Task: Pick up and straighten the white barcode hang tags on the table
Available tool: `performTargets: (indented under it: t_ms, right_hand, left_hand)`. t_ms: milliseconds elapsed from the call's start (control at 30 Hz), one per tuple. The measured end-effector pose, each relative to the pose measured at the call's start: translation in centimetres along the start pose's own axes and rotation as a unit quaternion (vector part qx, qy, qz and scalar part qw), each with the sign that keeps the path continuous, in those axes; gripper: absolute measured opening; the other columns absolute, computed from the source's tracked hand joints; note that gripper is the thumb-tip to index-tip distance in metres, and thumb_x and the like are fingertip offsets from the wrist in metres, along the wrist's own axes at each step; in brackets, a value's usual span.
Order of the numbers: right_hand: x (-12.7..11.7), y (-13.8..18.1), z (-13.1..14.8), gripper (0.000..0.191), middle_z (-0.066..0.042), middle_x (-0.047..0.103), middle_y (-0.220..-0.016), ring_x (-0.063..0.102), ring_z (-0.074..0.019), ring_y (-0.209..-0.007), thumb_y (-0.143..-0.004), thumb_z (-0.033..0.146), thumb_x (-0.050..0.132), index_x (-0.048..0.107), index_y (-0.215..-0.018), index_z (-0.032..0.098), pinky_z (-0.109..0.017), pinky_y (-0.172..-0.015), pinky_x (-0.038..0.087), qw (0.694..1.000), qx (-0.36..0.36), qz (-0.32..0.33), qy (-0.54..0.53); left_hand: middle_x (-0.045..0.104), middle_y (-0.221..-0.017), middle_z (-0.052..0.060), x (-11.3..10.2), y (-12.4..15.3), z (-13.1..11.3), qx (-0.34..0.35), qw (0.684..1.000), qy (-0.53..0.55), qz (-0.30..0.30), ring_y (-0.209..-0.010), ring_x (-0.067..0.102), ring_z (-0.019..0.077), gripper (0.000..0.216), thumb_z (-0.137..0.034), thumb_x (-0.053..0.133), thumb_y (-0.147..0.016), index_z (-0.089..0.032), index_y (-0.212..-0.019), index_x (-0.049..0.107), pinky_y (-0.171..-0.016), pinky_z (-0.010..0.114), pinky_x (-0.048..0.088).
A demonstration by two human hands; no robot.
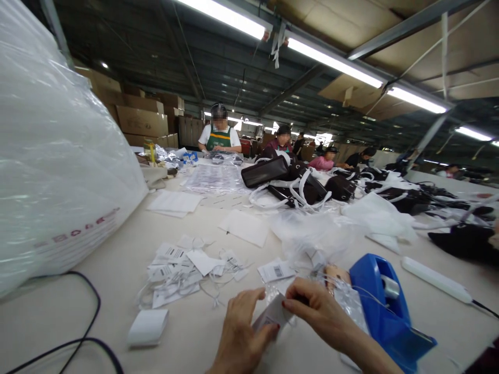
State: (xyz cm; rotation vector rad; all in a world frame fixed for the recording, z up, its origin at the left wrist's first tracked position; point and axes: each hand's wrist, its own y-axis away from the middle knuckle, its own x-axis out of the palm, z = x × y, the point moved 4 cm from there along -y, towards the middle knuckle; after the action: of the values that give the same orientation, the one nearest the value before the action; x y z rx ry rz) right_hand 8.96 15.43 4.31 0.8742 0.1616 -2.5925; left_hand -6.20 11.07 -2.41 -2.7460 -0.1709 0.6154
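Note:
My left hand [239,332] and my right hand [315,311] meet at the bottom middle of the view, both pinching a small white paper tag [272,317] with print on it. Each hand's fingers are closed on the tag's edges. A crinkled clear plastic bag [346,301] lies just behind my right hand. A blue tape dispenser [384,301] stands to the right of my right hand. To the left of my hands lies a heap of white barcode tags with strings [187,270].
A big clear plastic sack [50,156] fills the left. A black cable [86,322] loops at the lower left. Dark bags with white straps [288,182] lie mid-table. A white tube [436,279] lies at right. Several people sit at the far end.

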Motion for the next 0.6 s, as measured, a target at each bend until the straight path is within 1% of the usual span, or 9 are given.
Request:
performTargets:
  t_ms: [67, 133, 200, 267, 333, 400, 500, 533, 600]
  right_hand:
    - [0.0, 0.8, 1.3, 0.01, 0.003, 0.049, -0.058, 0.046, -0.0135, -0.06, -0.069, 0.02, 0.053, 0.055, -0.06, 0.017, -0.024, -0.057, 0.031, 0.999, -0.023, 0.031, 0.032]
    - [0.1, 1.3, 2.0, 0.01, 0.003, 0.051, -0.06, 0.047, -0.0132, -0.06, -0.071, 0.019, 0.053, 0.056, -0.062, 0.017, -0.024, -0.056, 0.032, 0.997, -0.033, 0.061, 0.046]
    - [0.1, 1.6, 2.3, 0.011, 0.003, 0.051, -0.059, 0.048, -0.0133, -0.06, -0.073, 0.022, 0.053, 0.056, -0.064, 0.017, -0.024, -0.055, 0.033, 0.996, -0.027, 0.079, 0.034]
    - [0.0, 1.8, 2.3, 0.014, 0.002, 0.052, -0.06, 0.049, -0.0141, -0.061, -0.075, 0.025, 0.052, 0.057, -0.064, 0.017, -0.024, -0.056, 0.035, 0.996, -0.024, 0.077, 0.024]
    - [-0.1, 2.2, 2.1, 0.017, 0.0, 0.056, -0.066, 0.052, -0.016, -0.065, -0.078, 0.029, 0.051, 0.06, -0.07, 0.017, -0.027, -0.06, 0.038, 0.998, -0.025, 0.047, 0.018]
    - [0.1, 2.8, 1.5, 0.021, -0.004, 0.062, -0.084, 0.055, -0.0197, -0.08, -0.077, 0.035, 0.054, 0.063, -0.087, 0.019, -0.031, -0.072, 0.04, 1.0, -0.02, 0.016, -0.009]
    - [1.9, 3.8, -0.4, 0.069, -0.007, 0.06, -0.106, 0.052, -0.0245, -0.101, -0.059, 0.04, 0.074, 0.049, -0.12, 0.021, -0.035, -0.089, 0.036, 0.994, 0.004, 0.039, -0.102]
    - [2.9, 4.1, -1.2, 0.086, -0.006, 0.062, -0.101, 0.055, -0.0246, -0.097, -0.05, 0.039, 0.079, 0.042, -0.126, 0.019, -0.035, -0.088, 0.037, 0.989, 0.013, 0.057, -0.139]
    - [4.6, 4.3, -2.8, 0.101, -0.003, 0.062, -0.083, 0.059, -0.0213, -0.08, -0.048, 0.044, 0.079, 0.032, -0.132, 0.016, -0.033, -0.077, 0.043, 0.973, 0.032, 0.073, -0.216]
  left_hand:
    - [0.067, -0.09, 0.006, 0.0, -0.3, -1.3, -0.085, 0.968, 0.177, 0.157, -0.088, 0.058, 0.0223, 0.026, -0.029, 0.063, -0.068, -0.016, -0.091, 0.063, -0.079, 0.032, 0.042]
    - [0.067, -0.083, 0.005, 0.2, 0.0, -2.5, -0.146, 0.888, 0.358, 0.25, -0.079, 0.06, 0.0189, 0.032, -0.033, 0.064, -0.068, -0.013, -0.092, 0.062, -0.072, 0.028, 0.041]
    - [0.067, -0.081, 0.007, 0.6, 0.5, -2.9, -0.176, 0.816, 0.471, 0.286, -0.074, 0.061, 0.0173, 0.042, -0.038, 0.068, -0.065, -0.011, -0.096, 0.06, -0.07, 0.027, 0.04]
    - [0.066, -0.078, 0.008, 1.4, 1.1, -2.4, -0.194, 0.781, 0.513, 0.299, -0.068, 0.061, 0.0162, 0.045, -0.043, 0.068, -0.065, -0.011, -0.095, 0.059, -0.066, 0.027, 0.041]
    - [0.065, -0.074, 0.008, 2.1, 1.7, -1.5, -0.21, 0.77, 0.524, 0.296, -0.061, 0.061, 0.0149, 0.042, -0.045, 0.067, -0.066, -0.011, -0.089, 0.059, -0.058, 0.025, 0.041]
    - [0.064, -0.069, 0.006, 2.6, 1.9, -0.6, -0.224, 0.774, 0.525, 0.274, -0.055, 0.06, 0.014, 0.038, -0.045, 0.065, -0.068, -0.011, -0.085, 0.059, -0.052, 0.024, 0.04]
    - [0.062, -0.064, 0.004, 3.0, 2.0, -0.2, -0.231, 0.784, 0.517, 0.256, -0.05, 0.056, 0.0115, 0.04, -0.045, 0.066, -0.066, -0.011, -0.088, 0.06, -0.049, 0.021, 0.037]
    - [0.061, -0.062, 0.004, 3.0, 1.9, -0.2, -0.227, 0.787, 0.514, 0.255, -0.05, 0.054, 0.0106, 0.043, -0.046, 0.067, -0.065, -0.01, -0.088, 0.061, -0.049, 0.02, 0.036]
    - [0.06, -0.058, 0.003, 3.1, 1.8, -0.5, -0.22, 0.795, 0.508, 0.246, -0.05, 0.051, 0.0087, 0.045, -0.048, 0.068, -0.062, -0.01, -0.084, 0.062, -0.05, 0.019, 0.032]
